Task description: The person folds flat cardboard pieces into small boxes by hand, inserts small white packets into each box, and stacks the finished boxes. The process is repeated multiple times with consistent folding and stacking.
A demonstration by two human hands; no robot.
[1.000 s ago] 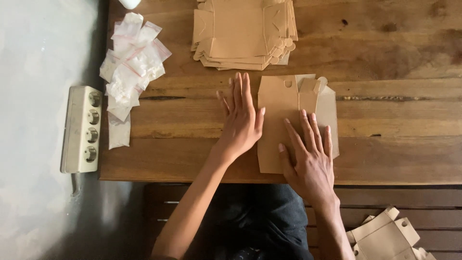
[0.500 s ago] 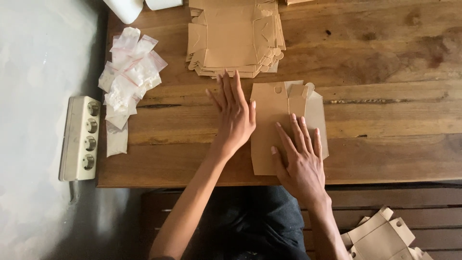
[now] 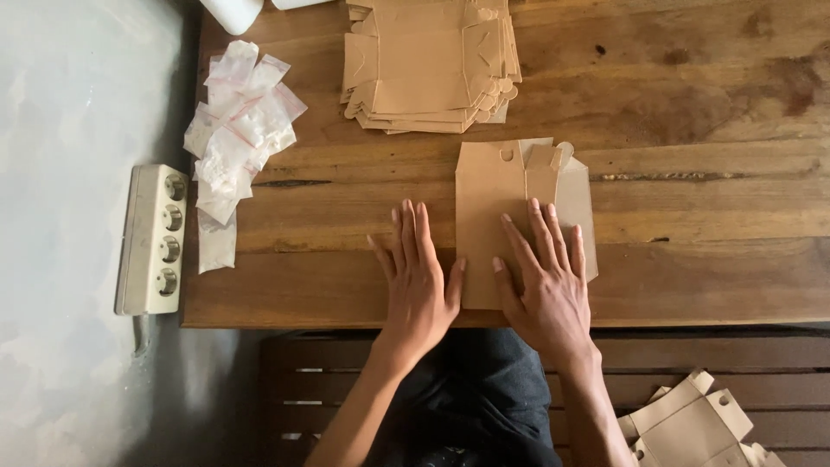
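Both hands, left hand [image 3: 418, 281] and right hand [image 3: 545, 281], spread flat; uneven pressure could skew the folded kraft carton blank [image 3: 501, 203] crease.

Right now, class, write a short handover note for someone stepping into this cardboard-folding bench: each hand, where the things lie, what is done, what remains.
Left hand: flat and open on the brown wooden table, its thumb at the left edge of the flat brown cardboard box blank.
Right hand: open, palm pressing the blank's lower right part.
Stack of unfolded brown cardboard blanks: beyond the blank.
Done: assembled brown cardboard boxes lie low right, below the table edge.
Left: this blank is still flat, and the stack remains.
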